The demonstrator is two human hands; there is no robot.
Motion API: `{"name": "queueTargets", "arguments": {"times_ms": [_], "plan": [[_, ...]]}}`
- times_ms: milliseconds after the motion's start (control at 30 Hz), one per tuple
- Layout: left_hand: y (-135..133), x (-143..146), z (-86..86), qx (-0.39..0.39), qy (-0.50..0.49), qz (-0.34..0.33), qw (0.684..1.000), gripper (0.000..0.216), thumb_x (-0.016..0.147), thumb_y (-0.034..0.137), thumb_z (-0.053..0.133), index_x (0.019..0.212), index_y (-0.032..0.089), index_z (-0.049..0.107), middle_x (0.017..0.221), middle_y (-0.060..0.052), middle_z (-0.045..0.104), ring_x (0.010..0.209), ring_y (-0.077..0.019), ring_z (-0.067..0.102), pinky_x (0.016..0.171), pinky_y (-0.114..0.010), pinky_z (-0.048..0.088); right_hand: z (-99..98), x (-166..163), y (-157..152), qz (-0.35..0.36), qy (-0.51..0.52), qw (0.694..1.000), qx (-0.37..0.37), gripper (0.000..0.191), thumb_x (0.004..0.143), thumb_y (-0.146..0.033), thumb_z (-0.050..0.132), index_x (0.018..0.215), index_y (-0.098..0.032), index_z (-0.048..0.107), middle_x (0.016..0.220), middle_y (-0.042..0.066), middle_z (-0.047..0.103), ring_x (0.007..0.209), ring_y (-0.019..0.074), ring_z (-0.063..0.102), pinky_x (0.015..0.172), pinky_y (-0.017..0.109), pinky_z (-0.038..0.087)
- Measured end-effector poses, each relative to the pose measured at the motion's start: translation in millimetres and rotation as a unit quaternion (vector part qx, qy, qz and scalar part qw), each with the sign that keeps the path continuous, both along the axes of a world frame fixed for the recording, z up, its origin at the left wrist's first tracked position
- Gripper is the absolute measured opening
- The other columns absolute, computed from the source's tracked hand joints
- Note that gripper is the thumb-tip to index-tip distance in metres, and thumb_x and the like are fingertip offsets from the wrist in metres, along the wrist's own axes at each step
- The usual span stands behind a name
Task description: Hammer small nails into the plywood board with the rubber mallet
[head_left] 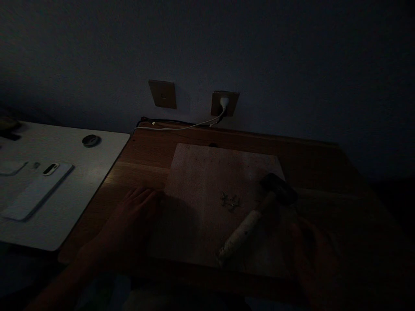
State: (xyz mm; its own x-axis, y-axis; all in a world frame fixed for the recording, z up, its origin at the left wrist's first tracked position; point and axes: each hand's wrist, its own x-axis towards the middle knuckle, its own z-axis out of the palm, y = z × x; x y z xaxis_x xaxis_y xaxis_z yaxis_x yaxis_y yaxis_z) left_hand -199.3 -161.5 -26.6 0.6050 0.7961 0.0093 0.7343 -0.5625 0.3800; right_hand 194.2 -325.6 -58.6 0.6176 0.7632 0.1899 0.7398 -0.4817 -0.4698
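A thin wooden board [201, 172] lies flat on the brown table. Against its left edge rests my left hand [139, 211], fingers bent together and closed on that edge. A hammer [241, 233] with a dark head and a pale wrapped handle lies slantwise across the board, touched by neither hand. Left of the hammer is a small heap of nails [231, 202]. My right hand [313, 255] is beside the board's right edge, below the hammer head, its thumb and fingers apart with nothing seen between them. Deep shadow hides much of that hand.
A white tabletop [106, 151] adjoins on the left, bearing a pale phone [40, 190] and a small round dark object [91, 140]. Behind the board, a white cable [175, 128] runs along the wall to a plug [224, 102] in a wall socket.
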Motion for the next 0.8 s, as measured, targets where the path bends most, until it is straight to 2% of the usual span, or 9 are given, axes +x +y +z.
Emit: {"name": "queueTargets", "arguments": {"times_ms": [133, 200, 267, 333, 400, 467, 567, 667, 800], "plan": [[-2, 6, -3.0, 0.048, -0.017, -0.005, 0.999, 0.028, 0.103, 0.032, 0.049, 0.116, 0.023, 0.073, 0.121, -0.011, 0.073, 0.109, -0.0303, 0.063, 0.098, -0.048, 0.052, -1.8, -19, 10, 0.077, 0.115, 0.99, -0.025, 0.057, 0.099, -0.067, 0.048, 0.137, -0.028, 0.067, 0.118, 0.009, 0.076, 0.101, 0.0302, 0.074, 0.082, 0.043, 0.061], [-2, 10, -4.6, 0.045, -0.03, -0.039, 0.998, 0.03, 0.104, 0.029, 0.048, 0.121, 0.024, 0.071, 0.128, -0.012, 0.071, 0.114, -0.0308, 0.063, 0.101, -0.05, 0.051, -0.1, -26, 16, 0.117, 0.131, 0.983, -0.054, 0.057, 0.098, -0.066, 0.05, 0.141, -0.032, 0.065, 0.099, 0.005, 0.077, 0.083, 0.0263, 0.075, 0.071, 0.038, 0.06], [-3, 15, -5.5, 0.043, -0.046, -0.079, 0.995, 0.031, 0.103, 0.026, 0.049, 0.127, 0.026, 0.07, 0.139, -0.013, 0.067, 0.123, -0.0319, 0.061, 0.106, -0.052, 0.05, 2.3, -30, 21, 0.129, 0.142, 0.979, -0.074, 0.058, 0.098, -0.066, 0.049, 0.141, -0.032, 0.066, 0.086, 0.002, 0.075, 0.073, 0.0251, 0.073, 0.065, 0.036, 0.059], [-2, 20, -3.3, 0.046, -0.054, -0.114, 0.991, 0.035, 0.103, 0.025, 0.051, 0.135, 0.028, 0.066, 0.154, -0.013, 0.058, 0.138, -0.0341, 0.054, 0.115, -0.056, 0.046, 3.6, -31, 26, 0.127, 0.147, 0.977, -0.084, 0.057, 0.099, -0.066, 0.047, 0.14, -0.032, 0.068, 0.091, 0.004, 0.078, 0.079, 0.027, 0.075, 0.067, 0.038, 0.06], [-2, 27, 3.6, 0.041, -0.042, -0.16, 0.985, 0.044, 0.102, 0.026, 0.058, 0.146, 0.034, 0.06, 0.165, -0.01, 0.046, 0.153, -0.0362, 0.04, 0.125, -0.064, 0.033, 3.4, -30, 30, 0.127, 0.143, 0.978, -0.084, 0.058, 0.099, -0.067, 0.046, 0.138, -0.031, 0.07, 0.107, 0.007, 0.08, 0.091, 0.0302, 0.077, 0.074, 0.042, 0.061], [1, 36, 13.3, 0.025, -0.024, -0.221, 0.975, 0.057, 0.098, 0.033, 0.069, 0.152, 0.041, 0.054, 0.169, -0.006, 0.042, 0.16, -0.038, 0.029, 0.129, -0.07, 0.02, 2.9, -30, 34, 0.128, 0.14, 0.979, -0.069, 0.06, 0.098, -0.068, 0.046, 0.136, -0.029, 0.071, 0.119, 0.01, 0.079, 0.1, 0.0325, 0.076, 0.079, 0.044, 0.062], [10, 51, 22.2, 0.005, -0.038, -0.277, 0.96, 0.073, 0.088, 0.046, 0.081, 0.155, 0.046, 0.05, 0.172, -0.004, 0.038, 0.164, -0.0389, 0.02, 0.129, -0.071, 0.019, 4.5, -31, 39, 0.109, 0.145, 0.982, -0.054, 0.064, 0.097, -0.069, 0.045, 0.139, -0.028, 0.069, 0.122, 0.012, 0.078, 0.1, 0.0327, 0.076, 0.077, 0.043, 0.062], [28, 66, 16.6, 0.009, -0.07, -0.29, 0.954, 0.08, 0.085, 0.053, 0.082, 0.157, 0.046, 0.047, 0.174, -0.005, 0.033, 0.164, -0.0386, 0.019, 0.129, -0.069, 0.02, 8.9, -34, 41, 0.097, 0.164, 0.981, -0.039, 0.067, 0.097, -0.07, 0.045, 0.143, -0.027, 0.065, 0.109, 0.01, 0.08, 0.086, 0.0287, 0.076, 0.069, 0.039, 0.06], [57, 88, 1.8, 0.04, -0.065, -0.301, 0.95, 0.083, 0.092, 0.06, 0.072, 0.164, 0.037, 0.038, 0.178, -0.012, 0.02, 0.164, -0.0417, 0.013, 0.128, -0.074, 0.009, 12.1, -33, 40, 0.095, 0.194, 0.976, 0.006, 0.067, 0.099, -0.069, 0.044, 0.145, -0.023, 0.063, 0.078, 0.003, 0.072, 0.066, 0.023, 0.068, 0.056, 0.033, 0.053]]}}
